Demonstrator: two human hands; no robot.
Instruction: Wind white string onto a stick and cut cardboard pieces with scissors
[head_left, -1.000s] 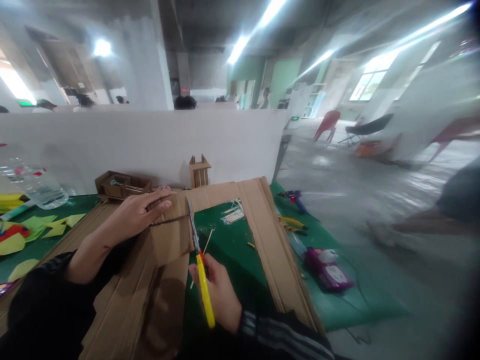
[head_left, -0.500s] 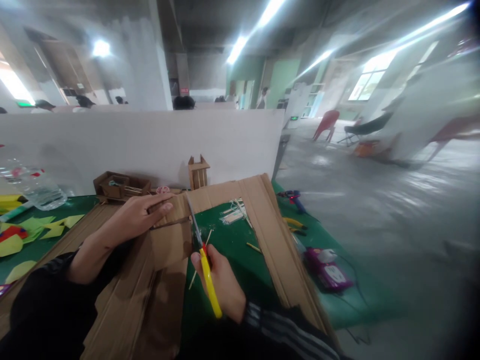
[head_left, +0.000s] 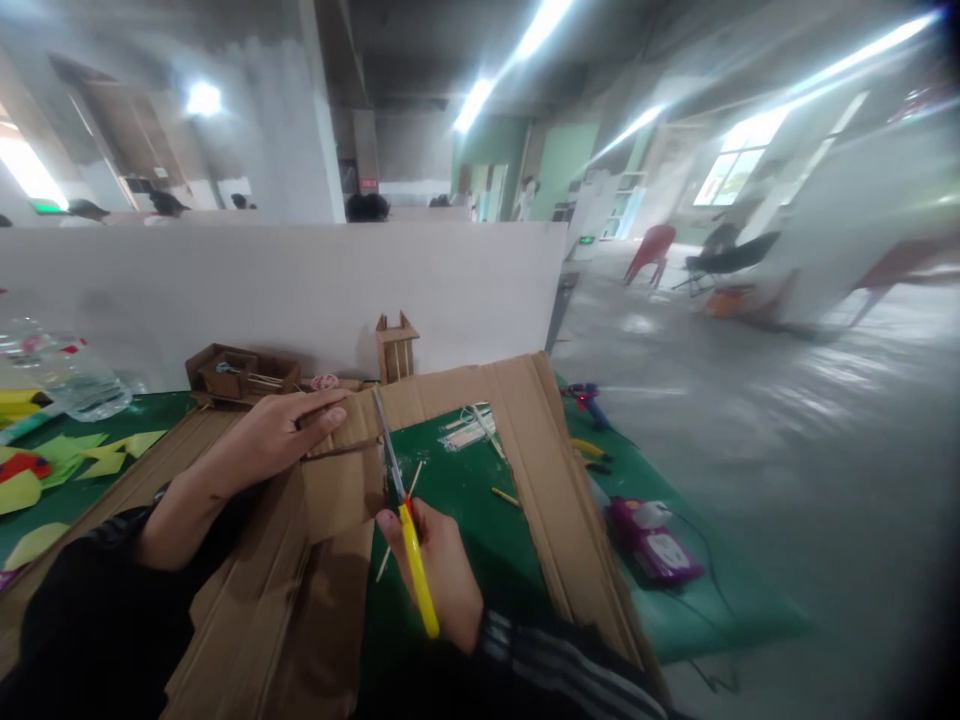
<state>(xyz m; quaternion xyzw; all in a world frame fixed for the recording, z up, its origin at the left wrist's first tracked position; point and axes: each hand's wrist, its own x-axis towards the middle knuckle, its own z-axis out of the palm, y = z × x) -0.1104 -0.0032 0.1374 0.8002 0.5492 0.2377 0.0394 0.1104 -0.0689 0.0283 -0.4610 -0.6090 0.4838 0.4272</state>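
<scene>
My right hand (head_left: 442, 570) is closed round a pair of scissors (head_left: 414, 570) with yellow and red handles. Their blades point away from me and meet the far strip of a brown cardboard piece (head_left: 427, 393). Just left of the blades, my left hand (head_left: 289, 435) grips that strip, its thumb and forefinger pointing right. The cardboard bends at a far right corner and runs back toward me along the right side. More cardboard (head_left: 247, 600) lies beneath my left forearm. Where the blades cross the strip, the cut itself is hard to make out.
Thin sticks (head_left: 472, 428) lie on the green tabletop (head_left: 457, 500). On the right are a glue gun (head_left: 589, 400), yellow-handled pliers (head_left: 591, 452) and a purple power strip (head_left: 654, 540). A white partition (head_left: 300, 290) stands behind small cardboard models (head_left: 396, 350). Plastic bottles (head_left: 82, 385) stand left.
The right part of the cardboard has shifted slightly to the right. My right hand and the scissors have moved a little left, while my left hand stays almost in place.
</scene>
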